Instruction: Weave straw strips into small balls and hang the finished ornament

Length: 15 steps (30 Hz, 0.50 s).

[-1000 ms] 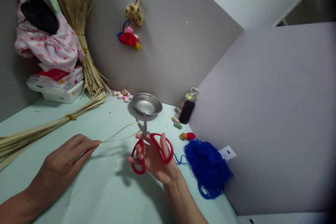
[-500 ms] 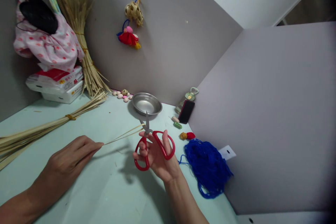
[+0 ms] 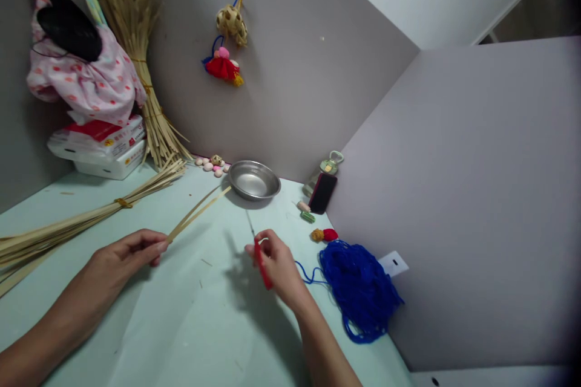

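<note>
Bare left hand (image 3: 122,260) & bare right hand (image 3: 278,266): slim fingers, creased knuckles, nails too small to make out. Both wrists uncovered. Bare left forearm (image 3: 49,332) shows skin all the way to the bottom-left frame edge; bare right forearm (image 3: 322,351) same to the bottom edge. Arms slender w/ smooth outline. Faint tendon ridges on back of L hand; R hand's back partly in shadow.

**Pale green table, steel bowl at the back**

The table (image 3: 181,326) carries a steel bowl (image 3: 253,180). Left of the bowl lie small shells (image 3: 212,164), a tied straw bundle (image 3: 68,227) and stacked boxes (image 3: 97,148) (far corner). Right of it stands a phone (image 3: 322,192), with blue yarn (image 3: 358,287) nearer.
</note>
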{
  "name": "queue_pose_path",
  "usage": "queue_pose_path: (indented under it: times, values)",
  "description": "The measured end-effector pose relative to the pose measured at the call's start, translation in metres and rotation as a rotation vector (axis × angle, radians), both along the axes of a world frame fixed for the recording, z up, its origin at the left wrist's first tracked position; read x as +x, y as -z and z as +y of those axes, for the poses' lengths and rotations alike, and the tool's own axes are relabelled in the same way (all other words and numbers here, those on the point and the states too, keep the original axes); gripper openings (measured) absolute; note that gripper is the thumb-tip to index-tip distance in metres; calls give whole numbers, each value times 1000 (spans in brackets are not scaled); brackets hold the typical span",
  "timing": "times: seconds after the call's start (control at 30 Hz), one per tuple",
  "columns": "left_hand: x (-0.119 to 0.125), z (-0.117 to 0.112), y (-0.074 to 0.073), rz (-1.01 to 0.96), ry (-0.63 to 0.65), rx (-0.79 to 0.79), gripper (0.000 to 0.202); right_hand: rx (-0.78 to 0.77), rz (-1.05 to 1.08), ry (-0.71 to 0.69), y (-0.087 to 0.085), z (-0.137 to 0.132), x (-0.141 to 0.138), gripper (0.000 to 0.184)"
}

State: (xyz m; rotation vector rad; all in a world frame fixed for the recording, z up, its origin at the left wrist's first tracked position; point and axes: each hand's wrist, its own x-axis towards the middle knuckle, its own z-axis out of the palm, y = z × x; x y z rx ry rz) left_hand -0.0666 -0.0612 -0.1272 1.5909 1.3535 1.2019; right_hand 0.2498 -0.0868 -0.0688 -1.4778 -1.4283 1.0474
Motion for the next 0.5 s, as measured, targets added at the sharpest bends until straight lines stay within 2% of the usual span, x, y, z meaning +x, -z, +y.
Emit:
queue_pose_path:
  times: [0.07, 0.13, 0.2, 0.27, 0.33, 0.4, 0.43, 0.5]
  values:
    - [4, -1, -1, -158, 33, -141, 50, 34, -408, 11, 6, 0, -5, 21]
    - [8, -3, -3, -292, 42, -286, 53, -8, -765, -31, 5, -2, -10, 11]
    - [12, -7, -4, -378, 42, -404, 55, -75, -964, -75, -1, -3, -14, 17]
    - [16, -11, -5, -417, 61, -464, 55, -93, -1034, -93, -7, -4, -16, 23]
    - [21, -15, -5, -414, 104, -484, 54, -63, -1060, -91, -11, -6, -17, 25]
    - [27, -18, -4, -381, 147, -479, 54, 1, -946, -90, -9, -8, -19, 23]
    - [31, -20, -2, -360, 172, -470, 54, 26, -789, -98, -6, -9, -21, 25]
    - [38, -23, 2, -323, 238, -458, 53, 22, -307, -129, 1, -11, -27, 36]
